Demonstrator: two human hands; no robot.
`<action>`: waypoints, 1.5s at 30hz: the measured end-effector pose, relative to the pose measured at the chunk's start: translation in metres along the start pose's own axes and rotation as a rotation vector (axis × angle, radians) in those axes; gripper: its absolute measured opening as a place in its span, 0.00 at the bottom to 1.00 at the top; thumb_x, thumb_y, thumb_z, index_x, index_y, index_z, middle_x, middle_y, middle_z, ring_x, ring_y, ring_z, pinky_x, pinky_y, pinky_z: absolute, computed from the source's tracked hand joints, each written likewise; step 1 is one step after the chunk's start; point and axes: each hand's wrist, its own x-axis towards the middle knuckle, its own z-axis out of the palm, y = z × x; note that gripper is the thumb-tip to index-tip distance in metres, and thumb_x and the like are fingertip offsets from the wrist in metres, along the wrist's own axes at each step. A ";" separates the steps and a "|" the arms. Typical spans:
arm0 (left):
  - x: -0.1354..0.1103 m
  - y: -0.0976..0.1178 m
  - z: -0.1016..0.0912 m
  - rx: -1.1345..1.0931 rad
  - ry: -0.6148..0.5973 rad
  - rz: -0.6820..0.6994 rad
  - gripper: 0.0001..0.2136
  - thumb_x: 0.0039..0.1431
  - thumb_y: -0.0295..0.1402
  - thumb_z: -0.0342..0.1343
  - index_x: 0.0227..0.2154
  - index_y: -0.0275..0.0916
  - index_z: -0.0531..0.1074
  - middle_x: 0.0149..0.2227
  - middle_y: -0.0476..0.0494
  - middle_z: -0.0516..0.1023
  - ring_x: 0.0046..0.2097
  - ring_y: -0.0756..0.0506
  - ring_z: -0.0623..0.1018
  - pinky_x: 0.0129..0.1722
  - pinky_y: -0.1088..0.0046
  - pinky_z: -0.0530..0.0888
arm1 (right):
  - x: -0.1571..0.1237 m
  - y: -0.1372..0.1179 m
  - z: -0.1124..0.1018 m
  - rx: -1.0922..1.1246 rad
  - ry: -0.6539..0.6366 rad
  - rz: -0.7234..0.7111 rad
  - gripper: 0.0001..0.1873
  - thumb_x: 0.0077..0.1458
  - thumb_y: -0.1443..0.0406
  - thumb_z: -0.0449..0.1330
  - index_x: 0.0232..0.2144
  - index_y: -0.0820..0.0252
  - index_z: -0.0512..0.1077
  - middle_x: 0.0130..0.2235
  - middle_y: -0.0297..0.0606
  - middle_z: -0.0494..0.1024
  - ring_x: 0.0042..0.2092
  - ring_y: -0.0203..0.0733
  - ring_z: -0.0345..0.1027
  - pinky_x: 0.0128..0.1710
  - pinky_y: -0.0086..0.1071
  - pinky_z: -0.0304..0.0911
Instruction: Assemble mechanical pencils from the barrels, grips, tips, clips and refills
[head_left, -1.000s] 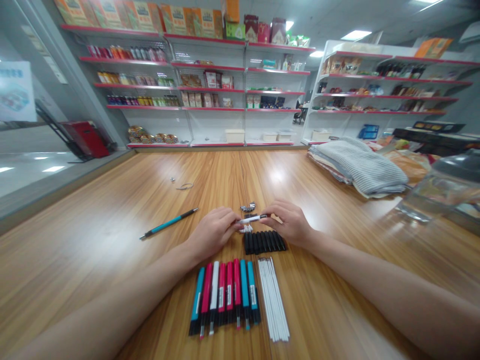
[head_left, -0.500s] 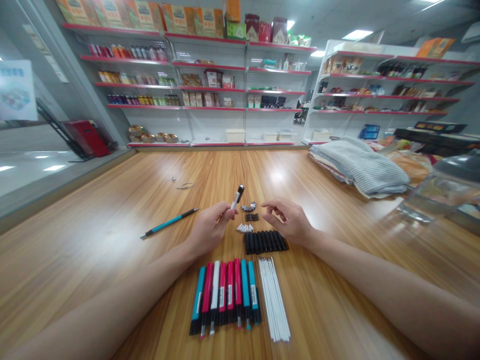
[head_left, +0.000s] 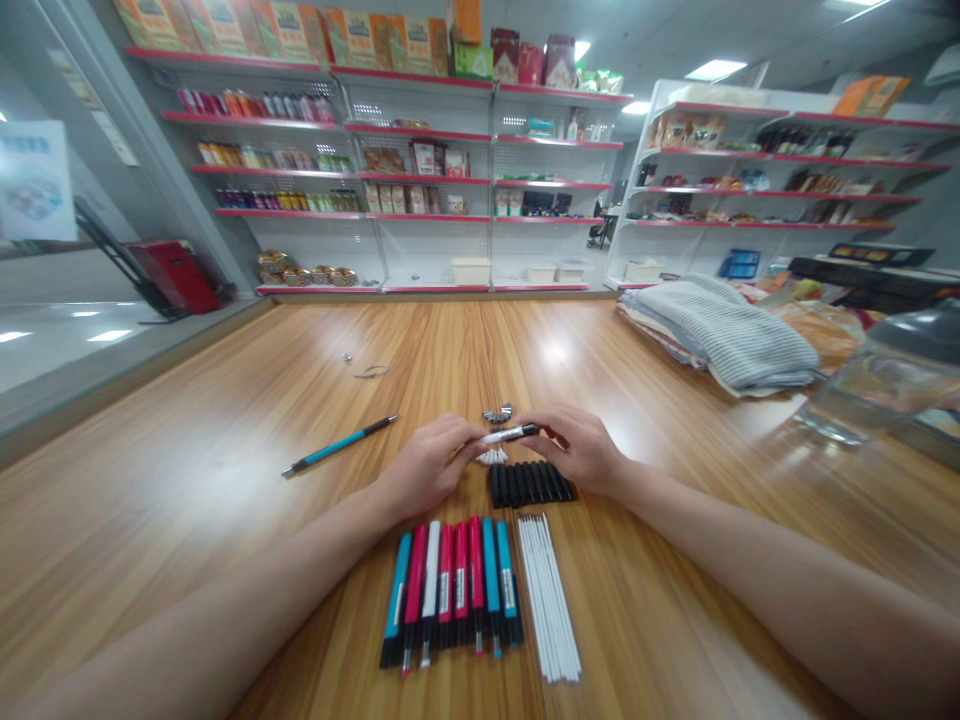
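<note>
My left hand (head_left: 424,465) and my right hand (head_left: 579,445) both pinch a small white pen part with a black tip (head_left: 507,434), held level between them above the wooden table (head_left: 225,480). Just below lie tiny white pieces (head_left: 492,457) and a row of black pen caps (head_left: 529,483). Small metal clips (head_left: 496,413) sit just beyond the hands. Nearer to me lie a row of red, teal and white pen barrels (head_left: 454,590) and a bundle of white refills (head_left: 547,596).
A teal pen (head_left: 339,446) lies alone to the left, with a wire ring (head_left: 370,372) and a small metal bit beyond it. Folded striped cloth (head_left: 724,335) and a clear lidded container (head_left: 885,375) stand at the right. Shop shelves (head_left: 480,180) line the back.
Half a second ago my left hand alone held the white part upright and my right hand was free. Now the part is tipped level again and both hands pinch it.
</note>
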 end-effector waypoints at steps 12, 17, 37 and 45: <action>0.000 0.001 -0.001 0.010 0.021 0.001 0.08 0.65 0.34 0.49 0.36 0.37 0.71 0.34 0.45 0.71 0.38 0.47 0.71 0.40 0.71 0.67 | 0.000 0.000 -0.001 0.014 0.015 0.011 0.10 0.59 0.64 0.58 0.44 0.60 0.70 0.36 0.38 0.74 0.32 0.35 0.63 0.32 0.30 0.61; 0.001 0.003 -0.002 0.018 0.017 -0.014 0.09 0.66 0.34 0.47 0.37 0.37 0.71 0.34 0.43 0.71 0.38 0.47 0.70 0.40 0.70 0.67 | 0.000 0.001 -0.001 -0.003 0.002 0.002 0.09 0.60 0.64 0.57 0.43 0.59 0.70 0.34 0.38 0.74 0.32 0.37 0.64 0.33 0.31 0.61; 0.022 0.001 -0.099 -0.416 -0.292 -0.401 0.09 0.56 0.38 0.56 0.30 0.37 0.74 0.22 0.49 0.67 0.24 0.52 0.65 0.21 0.79 0.59 | 0.000 0.009 -0.003 -0.002 0.002 0.049 0.08 0.61 0.65 0.53 0.38 0.60 0.72 0.32 0.39 0.73 0.33 0.37 0.64 0.32 0.31 0.60; 0.008 0.009 -0.132 -0.243 -1.037 -0.690 0.05 0.42 0.36 0.61 0.20 0.40 0.75 0.17 0.47 0.70 0.18 0.48 0.68 0.17 0.76 0.62 | 0.001 0.007 -0.003 -0.009 -0.002 0.069 0.10 0.62 0.64 0.52 0.36 0.60 0.73 0.31 0.38 0.73 0.31 0.37 0.64 0.32 0.31 0.60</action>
